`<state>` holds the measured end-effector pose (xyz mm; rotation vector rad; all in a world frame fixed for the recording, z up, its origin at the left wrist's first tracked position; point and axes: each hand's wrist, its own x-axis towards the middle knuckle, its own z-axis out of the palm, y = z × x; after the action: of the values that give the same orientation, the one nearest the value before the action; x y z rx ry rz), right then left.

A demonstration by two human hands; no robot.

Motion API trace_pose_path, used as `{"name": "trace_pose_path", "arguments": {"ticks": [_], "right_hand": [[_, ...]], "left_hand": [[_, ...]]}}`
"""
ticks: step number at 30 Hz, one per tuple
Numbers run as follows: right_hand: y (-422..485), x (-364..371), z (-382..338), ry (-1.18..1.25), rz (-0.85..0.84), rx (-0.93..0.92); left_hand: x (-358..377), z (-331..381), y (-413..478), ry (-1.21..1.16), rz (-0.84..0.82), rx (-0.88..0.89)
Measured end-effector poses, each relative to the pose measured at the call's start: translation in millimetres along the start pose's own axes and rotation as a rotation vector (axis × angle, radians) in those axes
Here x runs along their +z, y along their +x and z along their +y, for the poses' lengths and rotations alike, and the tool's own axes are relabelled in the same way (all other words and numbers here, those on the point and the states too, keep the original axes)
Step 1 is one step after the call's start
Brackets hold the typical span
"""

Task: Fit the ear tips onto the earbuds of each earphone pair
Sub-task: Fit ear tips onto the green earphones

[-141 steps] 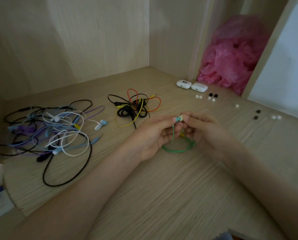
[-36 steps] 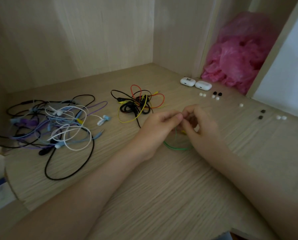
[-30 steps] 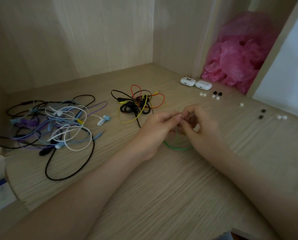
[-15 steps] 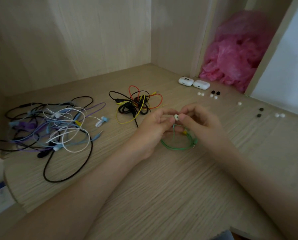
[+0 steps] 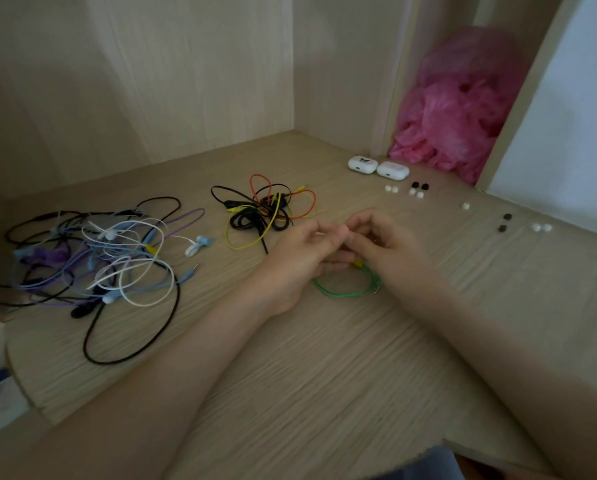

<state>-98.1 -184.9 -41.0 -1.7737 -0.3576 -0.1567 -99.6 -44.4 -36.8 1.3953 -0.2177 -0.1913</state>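
My left hand point(image 5: 302, 252) and my right hand point(image 5: 382, 242) meet fingertip to fingertip above the middle of the wooden desk point(image 5: 325, 358). Both pinch the earbud end of the green earphones point(image 5: 345, 289), whose cable lies coiled on the desk beneath the hands. The earbud and any ear tip are hidden between the blurred fingertips. Loose white ear tips point(image 5: 391, 189) and black ear tips point(image 5: 419, 185) lie at the back right. More black tips point(image 5: 504, 222) and white tips point(image 5: 541, 227) sit further right.
A tangle of white, blue, purple and black earphones point(image 5: 99, 258) lies at the left. A black, red and yellow bundle point(image 5: 266, 211) sits behind my hands. Two white earbud cases point(image 5: 378, 166) and a pink plastic bag point(image 5: 460, 109) stand at the back right.
The white ear tip seen between my fingertips half a second ago is now hidden by them. My hands stay together above the green coil.
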Motion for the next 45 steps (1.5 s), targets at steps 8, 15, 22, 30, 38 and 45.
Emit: {"name": "trace_pose_path", "arguments": {"ticks": [8,15,22,30,38,45], "right_hand": [[17.9,-27.9,-10.5,-0.1,0.023,0.021],[42.2,-79.9,10.6,-0.509,0.229,0.166],[67.2,-122.7,46.0,-1.098,0.259,0.352],[76.7,-134.1,56.5,-1.302,0.233,0.439],[73.5,-133.0,52.5,-1.306,0.304,0.39],[63.6,-107.8,42.7,-0.996,0.316,0.27]], "left_hand": [[11.4,19.0,14.6,0.274,0.115,0.007],[49.5,37.4,55.3,0.497,0.077,0.031],[77.6,23.5,94.9,0.739,-0.01,0.029],[75.7,14.0,110.2,0.879,-0.005,-0.043],[74.9,18.1,98.8,1.041,-0.108,-0.038],[67.3,17.8,75.2,1.07,-0.334,0.053]]}}
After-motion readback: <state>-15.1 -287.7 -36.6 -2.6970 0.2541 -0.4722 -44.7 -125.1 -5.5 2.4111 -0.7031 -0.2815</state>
